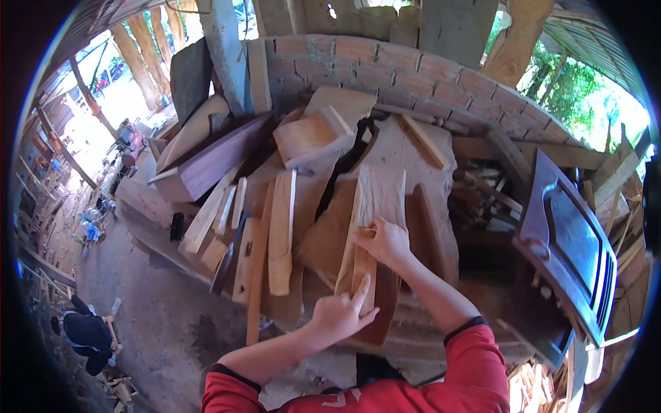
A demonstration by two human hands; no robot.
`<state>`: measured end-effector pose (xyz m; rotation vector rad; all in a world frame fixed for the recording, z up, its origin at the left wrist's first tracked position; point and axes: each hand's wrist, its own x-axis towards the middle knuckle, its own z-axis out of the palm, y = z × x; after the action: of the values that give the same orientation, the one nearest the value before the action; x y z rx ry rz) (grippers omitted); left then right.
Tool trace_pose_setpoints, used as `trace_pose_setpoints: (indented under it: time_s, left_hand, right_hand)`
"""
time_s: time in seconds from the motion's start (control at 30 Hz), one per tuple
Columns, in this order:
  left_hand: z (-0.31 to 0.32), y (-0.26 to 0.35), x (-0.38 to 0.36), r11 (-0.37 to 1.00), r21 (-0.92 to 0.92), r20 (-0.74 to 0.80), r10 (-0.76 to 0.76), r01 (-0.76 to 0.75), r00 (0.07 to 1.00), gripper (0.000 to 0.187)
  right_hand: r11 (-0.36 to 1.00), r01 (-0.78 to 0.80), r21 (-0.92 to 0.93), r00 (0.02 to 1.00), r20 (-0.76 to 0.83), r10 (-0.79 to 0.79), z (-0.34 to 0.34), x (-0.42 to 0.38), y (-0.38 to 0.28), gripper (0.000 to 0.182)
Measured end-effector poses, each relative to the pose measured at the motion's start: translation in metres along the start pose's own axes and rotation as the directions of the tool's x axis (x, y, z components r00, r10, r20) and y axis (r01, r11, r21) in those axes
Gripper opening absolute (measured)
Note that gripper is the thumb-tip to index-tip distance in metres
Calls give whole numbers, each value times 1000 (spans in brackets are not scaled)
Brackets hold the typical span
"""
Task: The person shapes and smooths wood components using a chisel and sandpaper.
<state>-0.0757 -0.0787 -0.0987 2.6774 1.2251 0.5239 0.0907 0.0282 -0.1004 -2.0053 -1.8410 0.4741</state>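
Note:
My right hand (387,242) is closed in a pinch at the upper end of a narrow wooden strip (363,265). A small brownish bit shows at its fingertips, too small to name. My left hand (339,316) is lower down, with index finger and thumb stretched out; the index fingertip touches the strip's lower part. Beneath both hands lies a long pale board (382,189), sloping towards me. A reddish-brown board (380,323) shows below and right of the strip.
Left of my hands lie wooden battens (282,227), a chisel-like tool with a blue shaft (237,237) and a dark wooden beam (213,162). A wooden box (313,138) sits behind. A dark panelled door (571,234) leans at right. A person (86,334) works at lower left.

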Motion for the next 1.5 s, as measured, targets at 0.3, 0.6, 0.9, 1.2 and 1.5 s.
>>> trace_pose_setpoints:
  time_s: [0.3,0.6,0.9,1.2,1.5]
  left_hand:
    - [65,-115,302,983,175,168,32,-62,985,55]
    - [-1,35,48,998,56,3,4,-4,1000,68]
    - [-17,67,-89,1000,-20,54,-4,5,999,71]
    - [36,-20,148,998,-9,122,-65,66,990,66]
    - [27,-17,246,995,101,44,8,-12,999,63]
  right_hand:
    - [939,-340,-46,939,-70,337,-31,285,82,62]
    - [992,56,115,996,-82,-47,-38,20,34,56]
    - [997,77,26,997,14,-78,-14,-119,-7,54]
    - [997,-78,17,997,1,78,-9,141,76,65]
    - [993,-113,37,989,-97,116,-60,218,98,61]
